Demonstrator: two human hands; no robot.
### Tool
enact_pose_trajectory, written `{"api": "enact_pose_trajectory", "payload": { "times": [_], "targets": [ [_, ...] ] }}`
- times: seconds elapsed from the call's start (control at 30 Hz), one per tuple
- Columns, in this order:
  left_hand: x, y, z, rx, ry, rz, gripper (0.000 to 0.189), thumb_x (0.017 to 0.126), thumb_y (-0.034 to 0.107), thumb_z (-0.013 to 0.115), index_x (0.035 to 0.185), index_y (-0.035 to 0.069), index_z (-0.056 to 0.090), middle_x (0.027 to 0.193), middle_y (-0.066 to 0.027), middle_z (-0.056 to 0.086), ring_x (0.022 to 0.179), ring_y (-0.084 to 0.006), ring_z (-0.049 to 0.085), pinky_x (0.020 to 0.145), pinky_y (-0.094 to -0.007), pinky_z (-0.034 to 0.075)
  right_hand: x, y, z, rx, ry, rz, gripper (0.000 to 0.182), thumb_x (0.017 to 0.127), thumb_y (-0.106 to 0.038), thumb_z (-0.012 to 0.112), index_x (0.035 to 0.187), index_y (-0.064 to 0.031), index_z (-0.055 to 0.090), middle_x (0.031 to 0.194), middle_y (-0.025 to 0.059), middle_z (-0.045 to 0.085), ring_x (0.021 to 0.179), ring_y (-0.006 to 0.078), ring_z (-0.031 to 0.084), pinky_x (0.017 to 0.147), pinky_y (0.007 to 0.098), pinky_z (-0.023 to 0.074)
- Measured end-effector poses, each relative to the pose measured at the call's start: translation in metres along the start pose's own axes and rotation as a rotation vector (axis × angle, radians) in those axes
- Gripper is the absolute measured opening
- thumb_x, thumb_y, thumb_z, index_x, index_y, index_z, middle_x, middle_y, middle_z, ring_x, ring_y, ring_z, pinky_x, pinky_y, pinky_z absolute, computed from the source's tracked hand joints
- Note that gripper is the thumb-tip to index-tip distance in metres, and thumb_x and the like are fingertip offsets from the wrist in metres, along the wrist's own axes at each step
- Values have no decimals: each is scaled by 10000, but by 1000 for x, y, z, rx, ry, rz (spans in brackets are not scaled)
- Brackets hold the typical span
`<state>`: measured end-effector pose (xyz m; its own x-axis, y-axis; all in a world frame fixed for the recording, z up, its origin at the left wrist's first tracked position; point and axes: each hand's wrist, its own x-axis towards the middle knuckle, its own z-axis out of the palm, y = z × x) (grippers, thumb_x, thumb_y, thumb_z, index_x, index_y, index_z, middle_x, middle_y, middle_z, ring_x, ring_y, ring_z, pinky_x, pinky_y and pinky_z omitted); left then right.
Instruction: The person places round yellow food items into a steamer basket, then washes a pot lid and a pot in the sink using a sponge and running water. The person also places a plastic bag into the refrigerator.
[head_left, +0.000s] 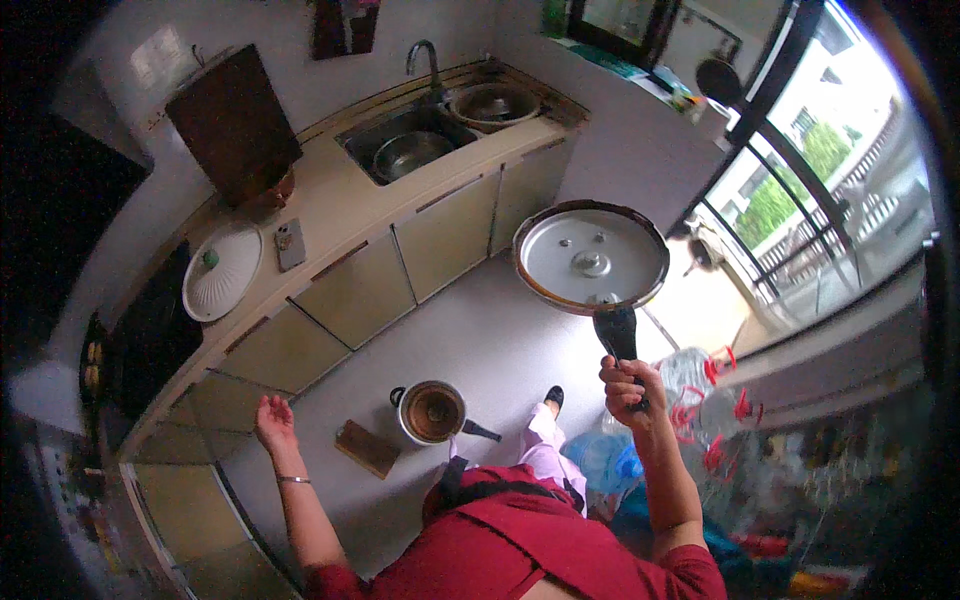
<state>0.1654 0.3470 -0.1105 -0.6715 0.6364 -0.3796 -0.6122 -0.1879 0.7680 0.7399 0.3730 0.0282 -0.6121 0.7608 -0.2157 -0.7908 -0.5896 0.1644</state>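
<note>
My right hand (632, 394) grips the black handle (616, 334) of a round metal pressure cooker lid (555, 259). The lid is held up, its silver face with several metal fittings turned towards me and a brownish ring around its rim. My left hand (274, 425) hangs near the lower cabinets with its palm up, fingers slightly curled and nothing in it. On the floor before me stands an open pressure cooker pot (459, 405), brown inside, with a long black handle. A rectangular brown block (367, 448) lies beside the pot.
A counter (330, 217) runs along the left, bearing a white lid (223, 274) with a green knob and a phone (289, 245). Metal basins (412, 155) sit at the sink. Plastic water bottles (686, 375) crowd the floor at right, near a glass door (795, 195).
</note>
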Motion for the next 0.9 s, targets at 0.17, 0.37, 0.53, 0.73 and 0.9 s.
{"api": "enact_pose_trajectory", "payload": {
  "times": [0.17,0.37,0.53,0.73,0.9],
  "targets": [
    [-56,-65,59,-61,77,60,148,783,204,503,885,102,537,756,-40,578,662,-162,559,554,-257,465,69,-104,22,-17,41,170,147,788,-60,421,881,48,458,592,-1,361,411,42,308,361,161,302],
    [-75,-136,143,-160,170,-30,144,772,203,522,884,114,540,771,-46,573,672,-174,554,561,-265,460,155,-192,68,-90,115,378,111,761,-50,457,847,21,454,559,-14,346,406,38,306,344,161,289],
    [-118,-140,184,30,250,154,229,749,157,523,965,94,484,828,-64,556,658,-176,547,554,-286,451,226,-218,88,-173,220,393,127,742,-51,479,844,23,462,554,-16,362,400,41,312,356,152,300],
    [-191,-142,186,81,475,251,286,717,221,563,962,95,488,808,-50,552,686,-169,533,615,-278,434,328,-240,110,-325,96,368,100,725,-25,478,809,27,458,568,-3,384,417,55,330,376,175,308],
    [-205,-152,125,-20,588,279,327,723,277,581,973,81,503,818,-64,549,686,-173,527,609,-277,439,400,-214,125,21,195,579,42,735,32,447,726,26,407,581,43,375,433,97,349,389,202,334]
  ]
}}
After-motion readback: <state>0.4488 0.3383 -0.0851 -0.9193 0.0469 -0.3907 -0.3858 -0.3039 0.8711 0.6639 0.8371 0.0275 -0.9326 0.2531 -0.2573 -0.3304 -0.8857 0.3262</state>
